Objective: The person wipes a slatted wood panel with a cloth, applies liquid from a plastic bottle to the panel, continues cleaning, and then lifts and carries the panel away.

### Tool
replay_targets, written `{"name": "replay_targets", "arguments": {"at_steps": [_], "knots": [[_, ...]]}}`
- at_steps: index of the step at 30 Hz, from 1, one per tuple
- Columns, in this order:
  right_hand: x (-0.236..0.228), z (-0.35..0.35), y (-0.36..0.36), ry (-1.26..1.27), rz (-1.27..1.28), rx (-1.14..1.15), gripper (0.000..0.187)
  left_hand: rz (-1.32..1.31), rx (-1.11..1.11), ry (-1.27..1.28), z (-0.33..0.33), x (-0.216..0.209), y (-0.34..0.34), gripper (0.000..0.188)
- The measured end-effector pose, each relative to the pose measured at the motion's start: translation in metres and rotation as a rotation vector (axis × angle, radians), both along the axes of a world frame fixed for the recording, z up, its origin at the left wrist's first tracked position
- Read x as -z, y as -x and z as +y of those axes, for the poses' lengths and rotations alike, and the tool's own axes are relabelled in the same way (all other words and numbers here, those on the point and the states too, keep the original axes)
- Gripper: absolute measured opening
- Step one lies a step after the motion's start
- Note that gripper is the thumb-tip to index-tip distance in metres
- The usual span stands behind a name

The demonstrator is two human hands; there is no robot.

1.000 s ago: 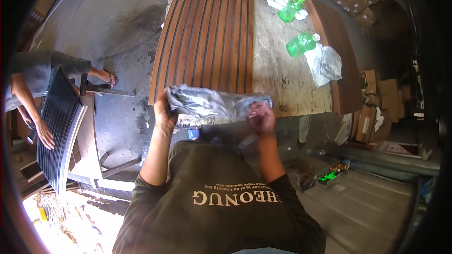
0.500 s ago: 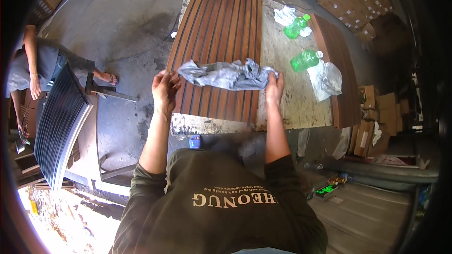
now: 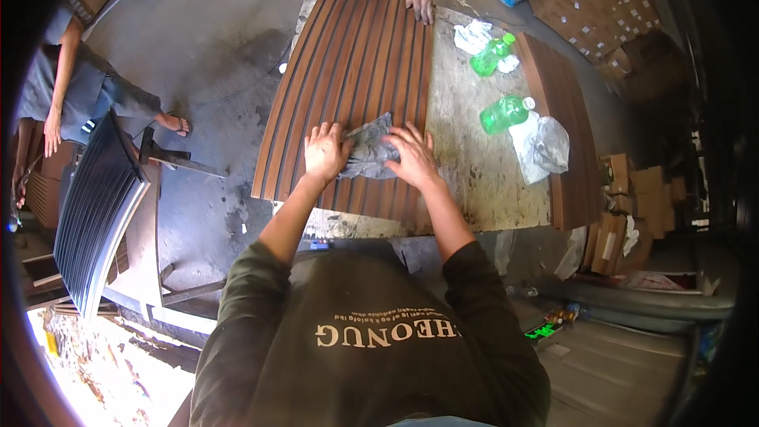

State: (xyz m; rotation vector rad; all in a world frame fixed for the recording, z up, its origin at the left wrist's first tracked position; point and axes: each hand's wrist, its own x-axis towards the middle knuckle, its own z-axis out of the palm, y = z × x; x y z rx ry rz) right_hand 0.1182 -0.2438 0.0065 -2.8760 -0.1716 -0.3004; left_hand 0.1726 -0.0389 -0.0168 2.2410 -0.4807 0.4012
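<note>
We see one grey rag point(image 3: 370, 152) bunched on the near end of one brown slatted panel point(image 3: 356, 71), our left hand point(image 3: 326, 150) and right hand point(image 3: 413, 155) spread flat, pressing it. Pushed unevenly, the rag may snag in a groove. Right of the panel, on the surface point(image 3: 466, 182): two green bottles point(image 3: 504, 113).

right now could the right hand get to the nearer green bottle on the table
Probably yes: the right hand lies on the grey rag, and only bare table separates it from the nearer green bottle, to its right.
</note>
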Motion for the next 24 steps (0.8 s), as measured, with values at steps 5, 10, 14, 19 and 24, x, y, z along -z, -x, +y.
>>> {"name": "replay_targets", "arguments": {"at_steps": [5, 10, 14, 19, 24], "knots": [[-0.031, -0.048, -0.013, 0.036, 0.335, 0.044, 0.015, 0.178, -0.002, -0.306, 0.021, 0.026, -0.029, 0.019], [-0.038, -0.046, 0.008, -0.207, 0.183, -0.139, 0.013, 0.126, -0.176, -0.214, 0.042, -0.029, -0.020, 0.013], [-0.042, -0.048, 0.008, -0.227, 0.058, -0.173, 0.010, 0.014, -0.114, -0.277, 0.065, -0.027, -0.011, 0.014], [-0.098, -0.042, -0.006, -0.686, 0.094, -0.174, 0.015, 0.590, 0.005, 0.274, 0.074, -0.045, 0.009, 0.013], [-0.114, -0.021, -0.025, -0.623, 0.062, -0.247, 0.018, 0.729, 0.126, 0.830, 0.077, -0.058, 0.010, 0.022]]}}
